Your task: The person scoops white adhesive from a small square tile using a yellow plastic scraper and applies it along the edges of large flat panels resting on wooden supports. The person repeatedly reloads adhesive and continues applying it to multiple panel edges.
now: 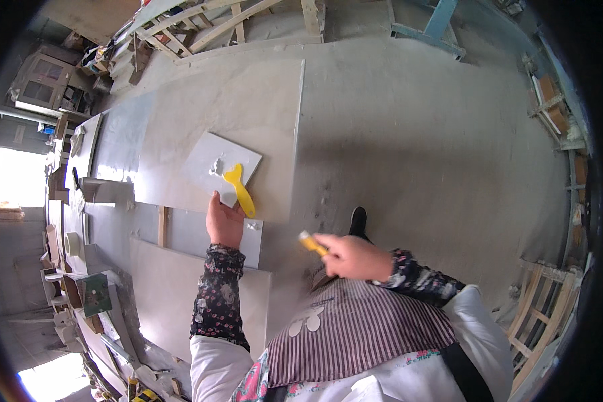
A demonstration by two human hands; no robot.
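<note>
My left hand (226, 222) grips the near corner of a square grey board (211, 151), its fingers partly hidden beneath. On the board lie a smear of white paste (216, 167) and a yellow plastic scraper (240, 187), whose handle end reaches to my fingers. To the right, my right hand (356, 256) is closed round a small yellow-handled tool (313, 244) with a pale tip. That tool points away from me, toward the left, and motion blurs it; its exact kind cannot be made out.
Large flat panels (248, 100) lie to the left, with a smaller grey piece (253, 241) below my left hand. Wooden frames (221, 30) stand at the far side, a blue metal stand (439, 27) at far right. A wooden rack (536, 308) is at the right.
</note>
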